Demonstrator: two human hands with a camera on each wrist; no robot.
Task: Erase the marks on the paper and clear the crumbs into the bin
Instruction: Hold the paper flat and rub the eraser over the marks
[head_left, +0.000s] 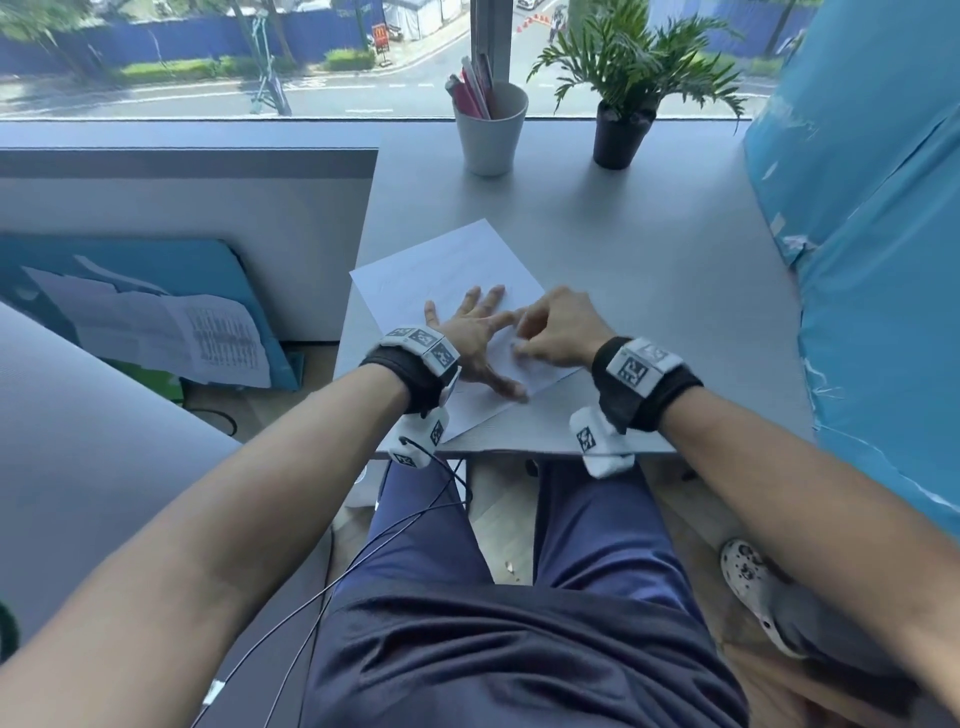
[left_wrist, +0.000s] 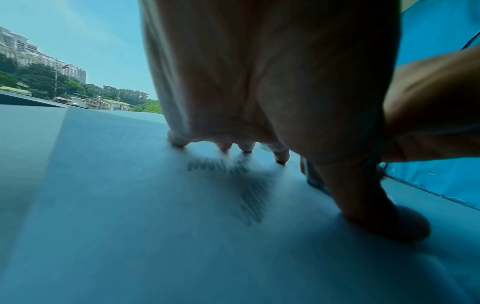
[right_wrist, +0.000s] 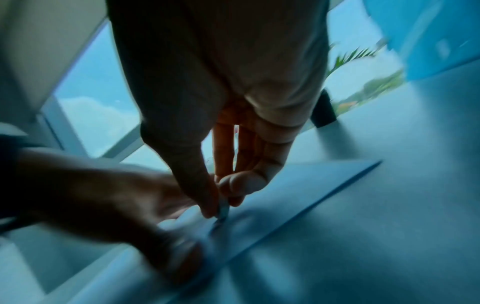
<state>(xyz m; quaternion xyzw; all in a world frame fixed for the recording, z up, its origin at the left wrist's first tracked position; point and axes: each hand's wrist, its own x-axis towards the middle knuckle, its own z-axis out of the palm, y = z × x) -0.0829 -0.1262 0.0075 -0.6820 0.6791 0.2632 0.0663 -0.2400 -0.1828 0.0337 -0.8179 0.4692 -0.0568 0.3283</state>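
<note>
A white sheet of paper (head_left: 441, 265) lies at an angle on the grey desk (head_left: 649, 291), near its front left edge. My left hand (head_left: 478, 332) lies flat on the sheet with fingers spread, pressing it down; in the left wrist view its fingertips (left_wrist: 281, 158) touch the paper beside dark pencil marks (left_wrist: 218, 165). My right hand (head_left: 545, 332) is just right of it, fingers curled, pinching a small eraser (right_wrist: 223, 211) against the paper (right_wrist: 298, 185). The eraser is blurred and mostly hidden by the fingers. No bin is in view.
A white cup of pens (head_left: 491, 130) and a potted plant (head_left: 623, 119) stand at the desk's far edge by the window. A blue plastic-wrapped mass (head_left: 872, 249) borders the desk on the right. A grey partition (head_left: 182, 208) stands to the left.
</note>
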